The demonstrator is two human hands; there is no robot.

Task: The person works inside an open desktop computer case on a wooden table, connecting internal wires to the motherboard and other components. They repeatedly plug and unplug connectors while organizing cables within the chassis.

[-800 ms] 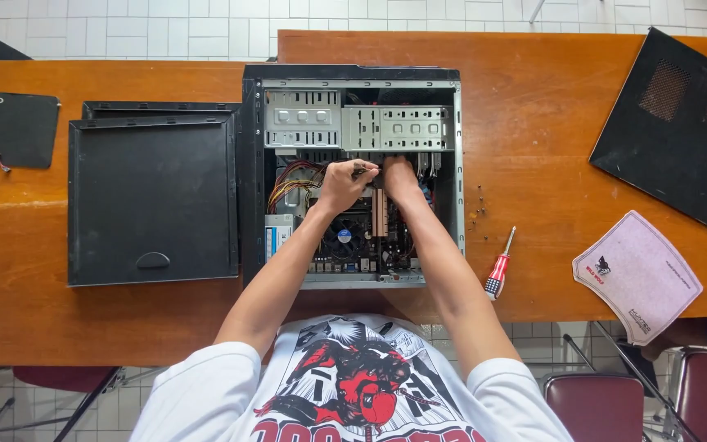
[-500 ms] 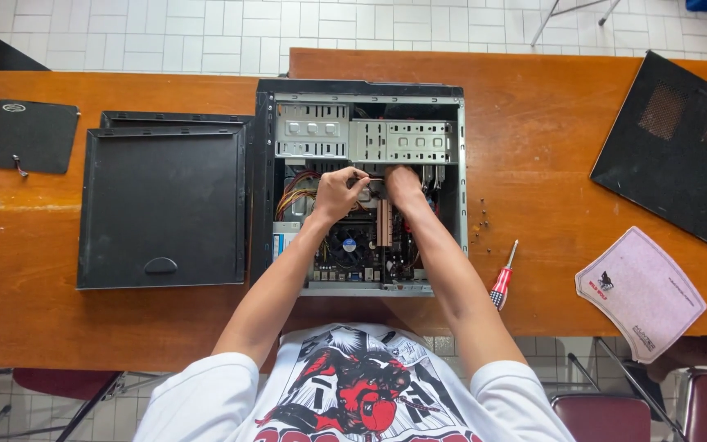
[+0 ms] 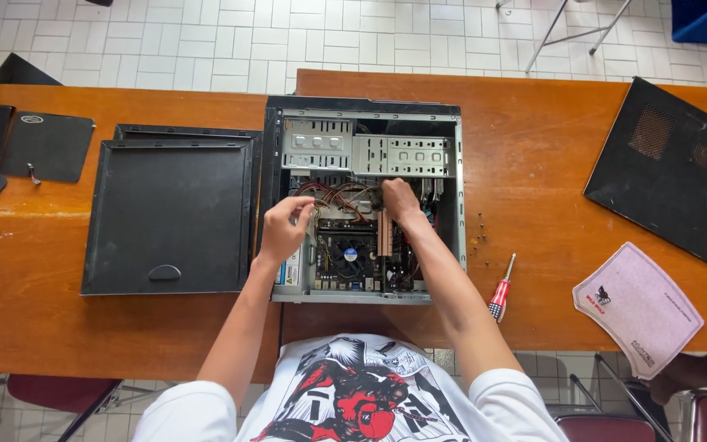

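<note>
Two wooden desks (image 3: 59, 319) are sitting side by side, orange-brown and smooth, over a white tiled floor. At the far left, a small dark mat (image 3: 49, 146) is lying flat near the edge. Next comes one flat black side panel (image 3: 169, 214), rectangular and matte, lying just beside the one open computer case (image 3: 362, 110), a black metal box with grey perforated drive bays along its far side.

The left hand (image 3: 284, 229) is hovering over the left part of the case, its fingers (image 3: 298, 205) loosely curled and half open near the bundle of red and yellow wires (image 3: 339, 196); I cannot tell whether they are pinching anything. Compared with half a second ago, this hand has drawn back toward the left edge of the case, away from the other hand. The right hand (image 3: 400, 200) is staying deep in the case, its fingers hidden among the cables, so their grip cannot be told.

To the right, a few small screws (image 3: 479, 229) are lying near one red-handled screwdriver (image 3: 501, 290). Further right are one second black panel (image 3: 673, 168) with mesh vents and one pale pink mouse pad (image 3: 637, 307).
</note>
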